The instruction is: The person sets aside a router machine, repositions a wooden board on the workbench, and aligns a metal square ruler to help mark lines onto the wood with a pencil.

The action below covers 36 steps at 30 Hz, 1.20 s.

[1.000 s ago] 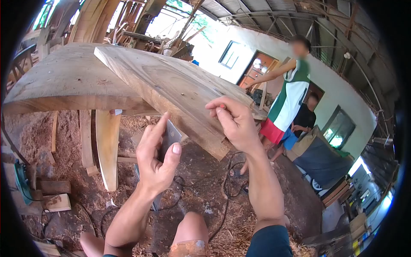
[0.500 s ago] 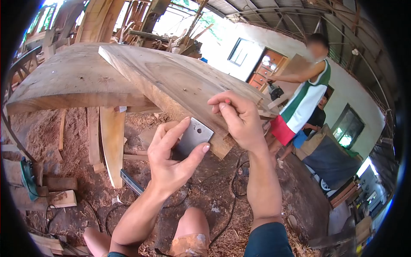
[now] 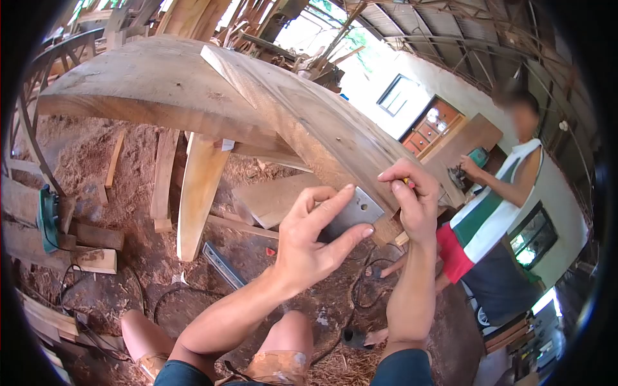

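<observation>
My left hand pinches a small grey metal plate with a round hole near one corner. The plate is up against the edge of a thick wooden plank, near the plank's close end. Just right of the plate, over that same end, my right hand is closed on a pencil. Only the pencil's short reddish and yellow end shows between the fingers. The plank lies on a wide, curved wooden slab.
At right, a person in a striped sleeveless shirt holds a green power tool at a board. Another green tool rests on wood at left. A metal level-like bar, cables and shavings cover the floor.
The view has swung, so the plank and both hands appear farther right. My grip on the plate and pencil stays the same. The other person's tool hand has shifted.
</observation>
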### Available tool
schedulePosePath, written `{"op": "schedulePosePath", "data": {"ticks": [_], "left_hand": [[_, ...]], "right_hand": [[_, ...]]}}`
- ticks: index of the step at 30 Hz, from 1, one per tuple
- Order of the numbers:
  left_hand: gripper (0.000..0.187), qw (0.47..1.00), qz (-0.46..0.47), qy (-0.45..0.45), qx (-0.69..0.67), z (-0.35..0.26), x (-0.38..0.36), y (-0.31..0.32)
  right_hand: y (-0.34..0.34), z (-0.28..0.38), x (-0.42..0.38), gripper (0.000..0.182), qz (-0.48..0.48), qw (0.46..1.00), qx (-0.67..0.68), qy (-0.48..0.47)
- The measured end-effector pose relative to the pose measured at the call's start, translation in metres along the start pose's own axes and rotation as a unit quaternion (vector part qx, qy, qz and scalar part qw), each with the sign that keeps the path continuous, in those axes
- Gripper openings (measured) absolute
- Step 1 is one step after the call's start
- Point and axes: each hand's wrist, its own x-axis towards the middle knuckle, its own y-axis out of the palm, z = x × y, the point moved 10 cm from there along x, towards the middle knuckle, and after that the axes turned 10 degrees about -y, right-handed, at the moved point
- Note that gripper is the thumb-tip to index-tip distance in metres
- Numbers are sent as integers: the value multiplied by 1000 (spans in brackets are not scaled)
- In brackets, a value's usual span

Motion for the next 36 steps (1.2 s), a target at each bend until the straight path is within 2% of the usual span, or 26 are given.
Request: {"op": "schedulePosePath", "data": {"ticks": [7,13,23,36], "left_hand": [[61,1000,-5,-5,-9,-1,-2,1],[61,1000,2,10,-17,-4,0,3],[61,1000,12,17,-9,-7,-1,3],[61,999,-2,22,-25,-5,-3,2]], "right_hand": [[-4,3,-3,17,-2,999,-7,-32],[-6,28,-20,18,12,992,42,-116],[-5,25,-22,20,2,984,84,-154],[-2,27,-21,25,14,983,104,-152]]}}
